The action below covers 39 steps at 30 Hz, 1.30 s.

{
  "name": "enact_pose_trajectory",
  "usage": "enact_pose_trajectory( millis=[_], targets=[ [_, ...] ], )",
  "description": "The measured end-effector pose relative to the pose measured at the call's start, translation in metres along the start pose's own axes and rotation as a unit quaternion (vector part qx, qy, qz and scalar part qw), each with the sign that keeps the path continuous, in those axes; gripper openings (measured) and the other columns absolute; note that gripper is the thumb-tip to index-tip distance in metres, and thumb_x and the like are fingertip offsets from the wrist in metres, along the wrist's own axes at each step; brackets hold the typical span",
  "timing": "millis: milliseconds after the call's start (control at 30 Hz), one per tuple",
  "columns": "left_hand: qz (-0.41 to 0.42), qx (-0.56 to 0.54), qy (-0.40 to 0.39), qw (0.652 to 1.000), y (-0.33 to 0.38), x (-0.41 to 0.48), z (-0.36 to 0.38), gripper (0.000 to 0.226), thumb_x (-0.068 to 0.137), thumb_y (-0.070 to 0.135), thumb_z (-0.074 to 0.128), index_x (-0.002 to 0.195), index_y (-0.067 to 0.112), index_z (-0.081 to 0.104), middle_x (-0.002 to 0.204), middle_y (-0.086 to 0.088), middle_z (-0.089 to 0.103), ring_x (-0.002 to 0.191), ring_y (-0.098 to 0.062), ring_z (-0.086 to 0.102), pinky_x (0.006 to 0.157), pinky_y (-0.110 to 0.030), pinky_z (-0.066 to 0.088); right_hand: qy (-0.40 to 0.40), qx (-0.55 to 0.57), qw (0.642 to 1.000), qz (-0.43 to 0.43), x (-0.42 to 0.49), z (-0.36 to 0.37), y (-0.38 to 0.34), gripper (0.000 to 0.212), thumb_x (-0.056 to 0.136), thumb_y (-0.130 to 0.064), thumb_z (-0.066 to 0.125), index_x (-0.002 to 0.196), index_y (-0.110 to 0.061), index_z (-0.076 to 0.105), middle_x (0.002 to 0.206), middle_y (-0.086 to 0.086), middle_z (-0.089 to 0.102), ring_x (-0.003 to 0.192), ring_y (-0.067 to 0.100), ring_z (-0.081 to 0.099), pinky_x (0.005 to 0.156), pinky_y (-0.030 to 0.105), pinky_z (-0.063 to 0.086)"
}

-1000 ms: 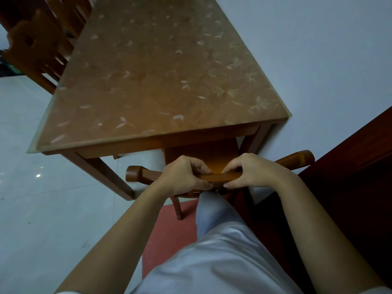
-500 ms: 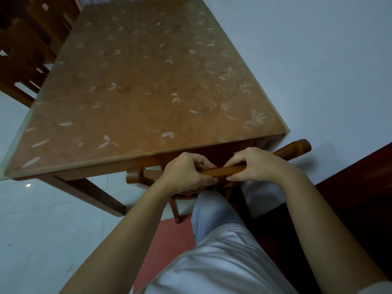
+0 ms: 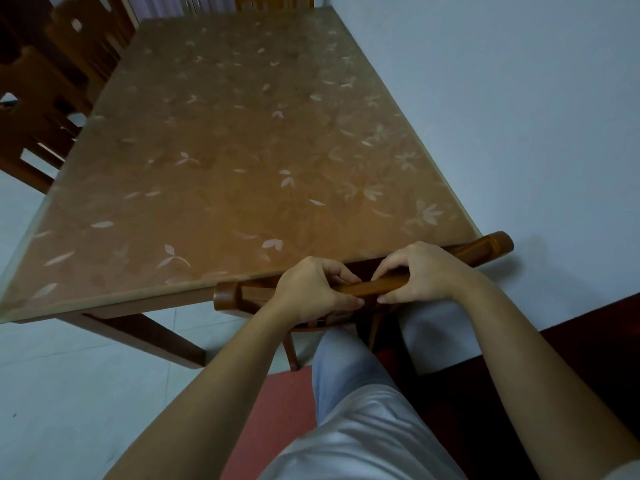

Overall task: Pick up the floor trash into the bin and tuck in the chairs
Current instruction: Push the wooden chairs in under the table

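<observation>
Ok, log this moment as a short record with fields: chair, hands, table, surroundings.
chair: top rail at the near edge of the table; seat out of sight
left hand: grips the rail, fingers curled round it
right hand: grips the same rail, close beside the left
table: wooden, leaf-patterned cover
other chairs: along the table's left side
floor: pale tiles, red mat underfoot
trash, bin: not in view
</observation>
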State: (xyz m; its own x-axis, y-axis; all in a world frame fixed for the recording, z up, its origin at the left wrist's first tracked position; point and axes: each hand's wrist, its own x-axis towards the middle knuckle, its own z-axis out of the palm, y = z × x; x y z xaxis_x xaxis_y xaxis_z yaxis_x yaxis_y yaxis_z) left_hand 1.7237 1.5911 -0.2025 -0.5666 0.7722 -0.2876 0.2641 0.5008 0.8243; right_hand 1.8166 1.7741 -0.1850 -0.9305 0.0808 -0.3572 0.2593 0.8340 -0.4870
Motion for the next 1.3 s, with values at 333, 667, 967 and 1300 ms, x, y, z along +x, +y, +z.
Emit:
enact_pose_trajectory(
  millis=[333,667,967,1300],
  targets=[
    [0.090,0.141,0.166,0.972,-0.012,-0.027,0.013,0.031,0.075,0.041,0.071,0.103,0.029,0.070,0.076,0.016,0.069,0.070,0.006,0.056,0.078,-0.029,0.043,0.261,-0.050,0.964,0.002,-0.027,0.041,0.010,0.026,0.070,-0.040,0.074,0.089,-0.021,0.070,0.086,-0.002,0.064,0.085,0.021,0.056,0.088,0.042,0.041],
    [0.095,0.095,0.259,0.956,-0.013,-0.024,0.025,0.021,0.066,0.032,0.080,0.084,0.027,0.071,0.078,0.023,0.058,0.080,-0.002,0.052,0.079,-0.019,0.025,0.258,-0.030,0.965,0.023,-0.018,0.038,0.023,0.018,0.071,-0.032,0.074,0.084,-0.020,0.069,0.085,-0.003,0.050,0.091,0.023,0.049,0.099,0.046,0.024],
    [0.070,0.109,0.290,0.948,-0.007,-0.003,0.025,0.021,0.061,0.029,0.083,0.076,0.022,0.070,0.079,0.015,0.065,0.079,-0.008,0.056,0.075,-0.030,0.025,0.244,-0.049,0.969,-0.006,-0.002,0.023,0.033,0.017,0.075,-0.031,0.071,0.088,-0.020,0.068,0.091,0.002,0.054,0.093,0.023,0.048,0.096,0.041,0.021],
    [0.056,0.109,0.284,0.951,-0.008,-0.004,0.025,0.022,0.062,0.029,0.083,0.079,0.023,0.071,0.077,0.018,0.059,0.080,-0.006,0.052,0.071,-0.024,0.019,0.245,-0.055,0.968,-0.009,-0.002,0.025,0.034,0.019,0.074,-0.033,0.072,0.089,-0.021,0.067,0.089,-0.001,0.053,0.092,0.021,0.049,0.100,0.039,0.022]
  ],
)
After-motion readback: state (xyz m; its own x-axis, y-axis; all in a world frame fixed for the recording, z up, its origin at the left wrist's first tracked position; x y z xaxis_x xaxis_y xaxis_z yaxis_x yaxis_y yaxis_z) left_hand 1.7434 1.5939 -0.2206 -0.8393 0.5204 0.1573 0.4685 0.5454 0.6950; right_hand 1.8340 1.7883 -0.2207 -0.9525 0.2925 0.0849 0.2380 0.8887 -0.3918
